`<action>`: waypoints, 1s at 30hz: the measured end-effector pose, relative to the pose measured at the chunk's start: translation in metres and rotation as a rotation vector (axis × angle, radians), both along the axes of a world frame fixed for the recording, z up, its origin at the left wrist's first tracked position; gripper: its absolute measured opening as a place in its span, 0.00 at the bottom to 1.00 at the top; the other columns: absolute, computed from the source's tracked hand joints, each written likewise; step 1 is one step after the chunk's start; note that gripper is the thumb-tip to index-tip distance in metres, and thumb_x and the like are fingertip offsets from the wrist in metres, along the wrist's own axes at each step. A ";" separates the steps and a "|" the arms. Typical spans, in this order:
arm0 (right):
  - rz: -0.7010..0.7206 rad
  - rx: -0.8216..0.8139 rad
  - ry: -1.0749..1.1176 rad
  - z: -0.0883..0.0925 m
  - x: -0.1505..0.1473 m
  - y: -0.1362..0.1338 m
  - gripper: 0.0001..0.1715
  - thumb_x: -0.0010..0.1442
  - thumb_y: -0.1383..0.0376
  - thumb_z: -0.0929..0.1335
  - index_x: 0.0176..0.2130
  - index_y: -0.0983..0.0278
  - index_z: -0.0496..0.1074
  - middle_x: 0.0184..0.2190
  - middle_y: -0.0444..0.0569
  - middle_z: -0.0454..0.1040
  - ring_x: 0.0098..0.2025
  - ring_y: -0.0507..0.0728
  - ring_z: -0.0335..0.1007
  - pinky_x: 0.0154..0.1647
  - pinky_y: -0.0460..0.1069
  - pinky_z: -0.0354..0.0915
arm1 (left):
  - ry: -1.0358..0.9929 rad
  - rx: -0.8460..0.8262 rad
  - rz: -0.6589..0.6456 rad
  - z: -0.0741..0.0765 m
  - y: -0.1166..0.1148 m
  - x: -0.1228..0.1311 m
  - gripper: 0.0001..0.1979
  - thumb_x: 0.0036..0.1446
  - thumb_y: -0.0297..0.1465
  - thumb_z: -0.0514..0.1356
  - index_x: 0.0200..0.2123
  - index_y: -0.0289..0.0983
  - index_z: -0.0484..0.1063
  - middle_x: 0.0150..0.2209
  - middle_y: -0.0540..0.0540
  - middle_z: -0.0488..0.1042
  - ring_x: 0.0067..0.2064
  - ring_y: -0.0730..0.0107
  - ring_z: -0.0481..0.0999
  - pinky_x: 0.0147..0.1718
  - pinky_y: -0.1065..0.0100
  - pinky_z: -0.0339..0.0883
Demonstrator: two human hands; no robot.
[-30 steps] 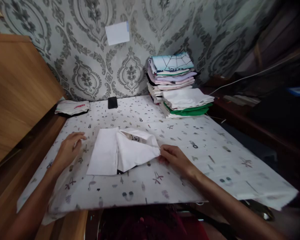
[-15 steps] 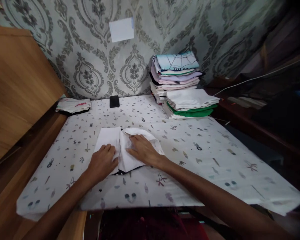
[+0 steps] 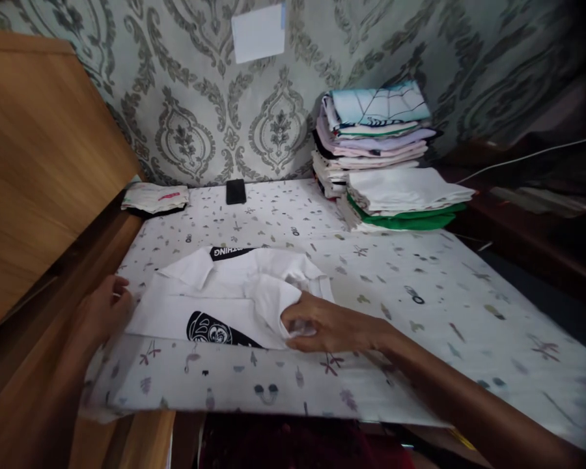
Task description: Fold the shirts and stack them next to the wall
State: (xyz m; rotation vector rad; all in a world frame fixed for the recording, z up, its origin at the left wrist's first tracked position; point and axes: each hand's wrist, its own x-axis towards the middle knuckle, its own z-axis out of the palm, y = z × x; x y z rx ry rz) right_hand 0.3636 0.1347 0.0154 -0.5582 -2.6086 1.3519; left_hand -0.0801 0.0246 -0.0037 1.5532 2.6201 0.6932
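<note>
- White garment, near middle of table: loose layers could crease if pulled unevenly.
- Right hand clamped on its right end; hard tug might skew it.
- Left hand just beside left end, fingers apart, empty: garment unanchored.
- Far right, uneven clothes stack: bump could topple it.

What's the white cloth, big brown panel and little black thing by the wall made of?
White cloth: soft, matte fabric, maybe cotton; it creases and folds. Brown panel: smooth wood or wood-look board; grain streaks show. Black thing: dark, flat, maybe plastic or leather; too small to tell.
</note>
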 end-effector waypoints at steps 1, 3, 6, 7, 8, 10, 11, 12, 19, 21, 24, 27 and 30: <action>0.014 0.007 -0.012 0.001 -0.001 -0.001 0.09 0.61 0.59 0.69 0.31 0.60 0.73 0.30 0.45 0.69 0.37 0.56 0.65 0.34 0.48 0.62 | -0.014 -0.009 -0.019 0.000 0.001 0.011 0.11 0.49 0.38 0.56 0.37 0.43 0.68 0.29 0.50 0.75 0.29 0.61 0.74 0.27 0.64 0.67; 0.033 0.026 -0.009 0.003 -0.006 0.000 0.12 0.63 0.57 0.68 0.31 0.60 0.74 0.29 0.45 0.70 0.38 0.57 0.65 0.36 0.49 0.63 | 0.001 -0.003 -0.139 0.003 0.009 0.041 0.12 0.54 0.39 0.54 0.40 0.43 0.69 0.34 0.49 0.76 0.35 0.60 0.76 0.35 0.62 0.70; 0.079 0.061 0.010 0.005 -0.016 0.004 0.21 0.66 0.53 0.65 0.26 0.60 0.72 0.26 0.45 0.68 0.36 0.56 0.63 0.41 0.51 0.64 | 0.162 -0.030 -0.448 0.008 0.032 0.084 0.14 0.58 0.36 0.52 0.44 0.42 0.71 0.45 0.43 0.75 0.48 0.55 0.73 0.46 0.58 0.69; 0.092 0.077 0.017 0.005 -0.019 0.006 0.24 0.67 0.52 0.64 0.24 0.60 0.71 0.24 0.44 0.67 0.36 0.56 0.63 0.44 0.52 0.64 | 0.221 -0.067 -0.534 0.008 0.040 0.094 0.15 0.58 0.34 0.52 0.46 0.42 0.71 0.49 0.42 0.74 0.51 0.54 0.71 0.49 0.57 0.67; 0.100 0.087 0.028 0.005 -0.021 0.008 0.26 0.67 0.51 0.63 0.23 0.61 0.70 0.23 0.44 0.66 0.37 0.56 0.63 0.46 0.53 0.64 | 0.269 -0.114 -0.599 0.009 0.048 0.100 0.15 0.58 0.32 0.53 0.48 0.42 0.71 0.50 0.41 0.73 0.53 0.53 0.70 0.51 0.57 0.66; 0.108 0.048 0.039 0.005 -0.023 0.013 0.27 0.67 0.49 0.63 0.24 0.61 0.71 0.23 0.44 0.67 0.36 0.56 0.64 0.46 0.54 0.65 | 0.313 -0.218 -0.648 0.008 0.064 0.105 0.13 0.58 0.30 0.53 0.46 0.41 0.71 0.48 0.41 0.73 0.51 0.53 0.70 0.50 0.57 0.66; 0.109 -0.007 0.030 0.004 -0.024 0.016 0.28 0.66 0.47 0.63 0.25 0.61 0.72 0.23 0.44 0.68 0.35 0.55 0.65 0.44 0.54 0.66 | 0.312 -0.257 -0.646 0.008 0.071 0.104 0.11 0.58 0.30 0.53 0.42 0.41 0.72 0.45 0.41 0.74 0.49 0.54 0.70 0.48 0.58 0.66; 0.101 -0.066 0.020 0.003 -0.024 0.020 0.29 0.65 0.45 0.63 0.25 0.61 0.73 0.25 0.45 0.70 0.34 0.55 0.66 0.42 0.53 0.67 | 0.292 -0.285 -0.644 0.008 0.079 0.100 0.09 0.58 0.30 0.52 0.38 0.41 0.72 0.42 0.42 0.75 0.47 0.56 0.71 0.47 0.59 0.66; -0.632 -0.159 0.471 -0.022 -0.035 0.089 0.32 0.65 0.39 0.58 0.51 0.57 0.74 0.59 0.52 0.68 0.61 0.62 0.62 0.57 0.60 0.63 | -0.273 0.051 -0.251 0.025 0.132 0.042 0.08 0.51 0.36 0.53 0.31 0.39 0.68 0.30 0.48 0.72 0.33 0.65 0.72 0.27 0.69 0.66; -0.835 -0.272 0.551 -0.033 -0.034 0.107 0.32 0.66 0.41 0.58 0.58 0.55 0.68 0.65 0.52 0.62 0.64 0.63 0.60 0.57 0.61 0.63 | -0.363 0.219 -0.008 0.028 0.140 0.026 0.10 0.51 0.36 0.53 0.35 0.38 0.66 0.34 0.46 0.73 0.33 0.65 0.73 0.24 0.70 0.64; -0.856 -0.219 0.511 -0.046 -0.024 0.111 0.29 0.62 0.44 0.64 0.51 0.60 0.74 0.60 0.55 0.69 0.61 0.64 0.65 0.57 0.60 0.64 | -0.282 0.251 -0.012 0.024 0.135 0.019 0.10 0.52 0.36 0.53 0.36 0.38 0.67 0.36 0.46 0.73 0.36 0.64 0.74 0.27 0.69 0.66; -0.752 0.101 0.367 -0.049 -0.015 0.086 0.25 0.63 0.47 0.64 0.42 0.62 0.78 0.52 0.57 0.76 0.57 0.64 0.69 0.59 0.60 0.63 | -0.102 0.146 -0.314 0.016 0.113 0.036 0.11 0.56 0.38 0.53 0.34 0.38 0.69 0.34 0.46 0.74 0.37 0.63 0.73 0.34 0.67 0.67; -0.529 0.401 0.183 -0.040 -0.015 0.049 0.22 0.67 0.52 0.62 0.40 0.63 0.78 0.54 0.57 0.74 0.59 0.64 0.66 0.62 0.61 0.60 | -0.080 -0.105 -0.650 0.013 0.087 0.066 0.15 0.62 0.42 0.51 0.35 0.39 0.71 0.36 0.46 0.74 0.37 0.64 0.72 0.37 0.66 0.66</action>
